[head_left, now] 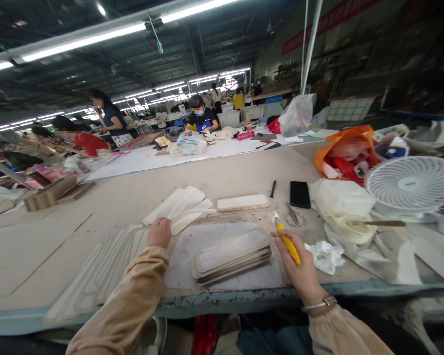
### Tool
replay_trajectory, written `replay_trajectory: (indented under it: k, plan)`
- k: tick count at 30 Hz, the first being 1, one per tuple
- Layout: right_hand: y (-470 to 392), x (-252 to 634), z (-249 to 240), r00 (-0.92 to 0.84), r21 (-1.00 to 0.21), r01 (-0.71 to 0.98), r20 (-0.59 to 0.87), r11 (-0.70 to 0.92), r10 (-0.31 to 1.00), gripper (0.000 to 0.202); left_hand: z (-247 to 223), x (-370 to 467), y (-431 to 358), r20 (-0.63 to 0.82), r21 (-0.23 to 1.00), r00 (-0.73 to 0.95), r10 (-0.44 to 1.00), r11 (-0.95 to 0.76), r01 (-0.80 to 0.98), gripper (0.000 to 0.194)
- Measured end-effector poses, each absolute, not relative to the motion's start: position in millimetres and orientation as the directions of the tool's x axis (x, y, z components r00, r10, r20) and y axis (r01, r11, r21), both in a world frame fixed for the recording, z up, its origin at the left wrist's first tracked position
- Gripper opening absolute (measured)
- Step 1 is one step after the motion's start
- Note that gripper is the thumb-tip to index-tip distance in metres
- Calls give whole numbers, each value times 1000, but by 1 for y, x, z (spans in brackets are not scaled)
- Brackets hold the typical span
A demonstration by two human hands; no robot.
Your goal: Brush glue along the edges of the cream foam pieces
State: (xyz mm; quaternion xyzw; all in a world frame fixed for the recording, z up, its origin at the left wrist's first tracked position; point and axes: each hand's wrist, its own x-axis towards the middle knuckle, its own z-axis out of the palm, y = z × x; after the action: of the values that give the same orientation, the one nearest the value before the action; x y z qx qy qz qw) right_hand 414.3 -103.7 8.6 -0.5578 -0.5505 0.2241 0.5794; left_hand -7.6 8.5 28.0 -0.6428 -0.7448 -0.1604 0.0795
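My left hand has its fingers closed together at the near edge of a fanned pile of cream strips; whether it grips one is hidden. My right hand holds a brush with a yellow handle, its white-coated tip pointing away from me. Between my hands, a stack of pale rounded panels lies on a whitish sheet. Overlapping rounded panels spread out at the left. Beyond the stack sits a smaller pile of narrow rounded pieces.
Right of centre lie a phone, scissors and a small black tool. A white tub, crumpled tissue, white fan and orange bag stand further right. Wooden blocks are at left; people work beyond.
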Motion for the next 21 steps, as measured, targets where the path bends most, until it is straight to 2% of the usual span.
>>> replay_trajectory:
  k: [3,6,8,11,14,17,21]
  plan:
    - [-104,414,10,295,-890,358,396,283,870,26,48,-10,8,392,192,-243,887,180,965,35]
    - [-105,414,11,290,-893,331,403,304,868,25,73,-5,1,417,243,-257,872,165,956,35]
    - [-106,414,13,284,-897,313,401,311,871,24,89,5,-12,403,288,-200,893,83,954,34]
    - [-107,412,15,260,-907,267,393,325,882,25,108,32,-44,373,419,-26,927,-144,896,33]
    - [-108,407,17,221,-927,147,371,345,902,28,117,62,-77,313,524,138,940,-292,800,31]
    - [-108,403,19,213,-938,49,346,344,914,31,116,86,-98,206,607,227,952,-306,734,29]
    - [-107,400,25,305,-948,136,316,288,898,38,105,102,-104,59,673,275,960,-242,699,29]
